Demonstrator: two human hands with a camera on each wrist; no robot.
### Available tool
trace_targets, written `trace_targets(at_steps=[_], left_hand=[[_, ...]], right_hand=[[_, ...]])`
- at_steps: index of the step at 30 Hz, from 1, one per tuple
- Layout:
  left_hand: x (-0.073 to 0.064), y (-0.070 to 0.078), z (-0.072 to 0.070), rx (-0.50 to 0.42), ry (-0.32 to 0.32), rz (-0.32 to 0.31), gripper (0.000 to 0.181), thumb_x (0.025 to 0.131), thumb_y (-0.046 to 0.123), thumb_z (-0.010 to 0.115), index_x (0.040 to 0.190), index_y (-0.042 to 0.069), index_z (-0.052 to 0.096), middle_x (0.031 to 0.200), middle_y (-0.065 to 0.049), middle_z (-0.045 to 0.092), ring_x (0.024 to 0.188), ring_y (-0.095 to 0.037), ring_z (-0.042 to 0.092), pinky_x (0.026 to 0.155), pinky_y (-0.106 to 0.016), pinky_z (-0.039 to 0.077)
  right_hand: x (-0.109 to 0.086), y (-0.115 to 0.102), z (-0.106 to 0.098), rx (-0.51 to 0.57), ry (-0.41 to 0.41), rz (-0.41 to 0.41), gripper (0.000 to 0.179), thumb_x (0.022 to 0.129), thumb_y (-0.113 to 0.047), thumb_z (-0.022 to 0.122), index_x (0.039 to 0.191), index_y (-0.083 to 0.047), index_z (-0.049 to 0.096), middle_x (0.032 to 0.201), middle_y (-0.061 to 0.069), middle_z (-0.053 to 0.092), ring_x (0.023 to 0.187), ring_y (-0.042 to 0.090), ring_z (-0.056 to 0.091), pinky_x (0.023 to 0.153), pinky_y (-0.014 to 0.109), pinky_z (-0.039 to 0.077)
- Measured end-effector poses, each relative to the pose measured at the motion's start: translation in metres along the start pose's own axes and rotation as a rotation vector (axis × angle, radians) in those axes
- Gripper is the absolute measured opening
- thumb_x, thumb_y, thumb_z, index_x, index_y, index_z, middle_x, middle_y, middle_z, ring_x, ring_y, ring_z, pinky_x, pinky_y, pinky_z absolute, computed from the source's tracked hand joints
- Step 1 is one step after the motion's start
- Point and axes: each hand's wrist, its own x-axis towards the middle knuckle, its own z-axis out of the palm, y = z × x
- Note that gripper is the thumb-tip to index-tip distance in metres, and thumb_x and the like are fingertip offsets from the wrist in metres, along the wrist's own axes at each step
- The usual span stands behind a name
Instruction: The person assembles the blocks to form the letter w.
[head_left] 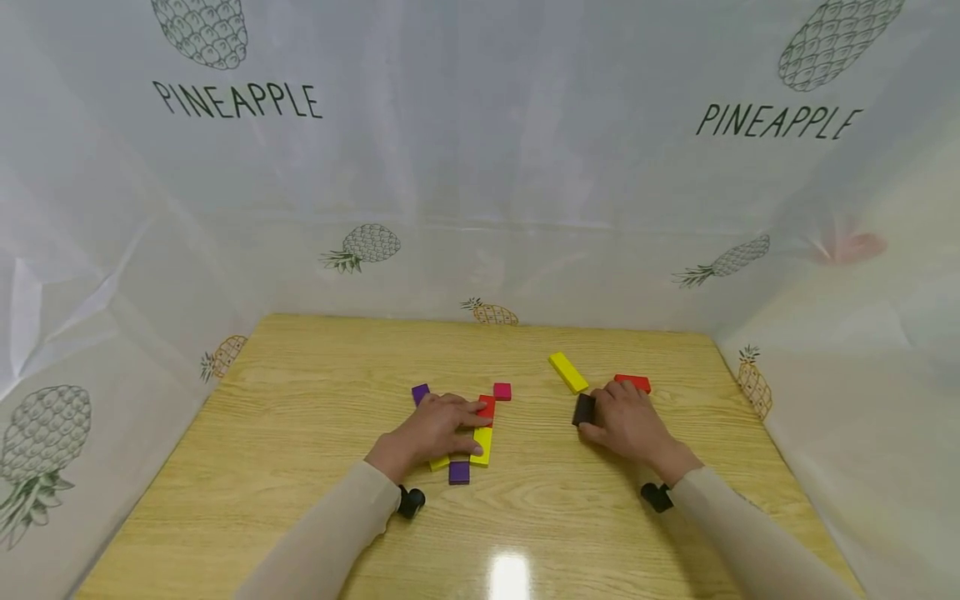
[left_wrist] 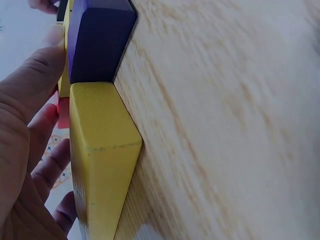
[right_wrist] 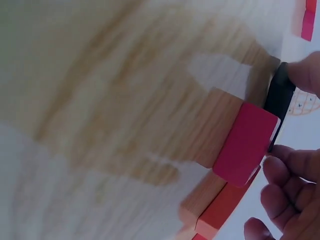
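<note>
My left hand (head_left: 435,427) rests over a group of wooden blocks, its fingers touching a red block (head_left: 487,408) and its thumb on a yellow block (head_left: 482,450). A purple block (head_left: 459,473) lies just below that hand, beside another yellow block (left_wrist: 107,130) partly covered by it. Beyond the wrist side shows a second purple block (head_left: 420,391). On the right, my right hand (head_left: 628,421) pinches a black block (head_left: 583,410) between thumb and fingers. In the right wrist view a magenta block (right_wrist: 246,145) appears by the black block; the hand hides it in the head view.
A small magenta block (head_left: 502,392) lies just past the left fingers. Farther back are a yellow block (head_left: 567,372) and a red block (head_left: 633,382) near the right fingertips. Pineapple-printed sheeting (head_left: 480,183) surrounds the wooden table (head_left: 315,383).
</note>
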Motion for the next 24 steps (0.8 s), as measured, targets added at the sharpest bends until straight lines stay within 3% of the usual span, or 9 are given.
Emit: trace_targets(at_steps=[4,12,16,24], left_hand=[[0.000,0.000,0.000,-0.017,-0.003,-0.004,0.054,0.098,0.044,0.074,0.148,0.030,0.063,0.165,0.008,0.046,0.152,-0.030,0.040,0.122,-0.063,0.024],[0.001,-0.003,0.001,-0.013,-0.004,0.003,0.055,0.098,0.045,0.073,0.149,0.029,0.063,0.166,0.008,0.045,0.153,-0.030,0.040,0.122,-0.061,0.025],[0.002,-0.003,0.000,-0.014,-0.005,0.014,0.054,0.098,0.044,0.073,0.149,0.029,0.063,0.166,0.007,0.045,0.153,-0.031,0.041,0.123,-0.059,0.026],[0.001,-0.003,-0.001,-0.009,-0.012,0.032,0.053,0.099,0.044,0.072,0.149,0.027,0.063,0.166,0.005,0.045,0.152,-0.032,0.042,0.126,-0.056,0.029]], right_hand=[[0.003,-0.003,0.000,0.025,-0.005,-0.024,0.058,0.087,-0.044,0.082,0.119,0.003,0.071,0.108,0.015,0.067,0.101,0.033,0.057,0.089,0.052,0.049],[0.022,-0.031,0.002,0.059,-0.006,-0.215,0.051,0.089,-0.040,0.081,0.119,0.000,0.071,0.107,0.009,0.067,0.092,0.024,0.051,0.081,0.042,0.047],[0.031,-0.045,0.004,0.079,-0.042,-0.235,0.051,0.090,-0.041,0.079,0.123,-0.003,0.070,0.111,0.008,0.066,0.094,0.024,0.051,0.080,0.042,0.046],[0.045,-0.059,0.011,0.080,-0.070,-0.268,0.057,0.091,-0.045,0.079,0.129,-0.003,0.069,0.118,0.009,0.066,0.102,0.025,0.053,0.090,0.045,0.050]])
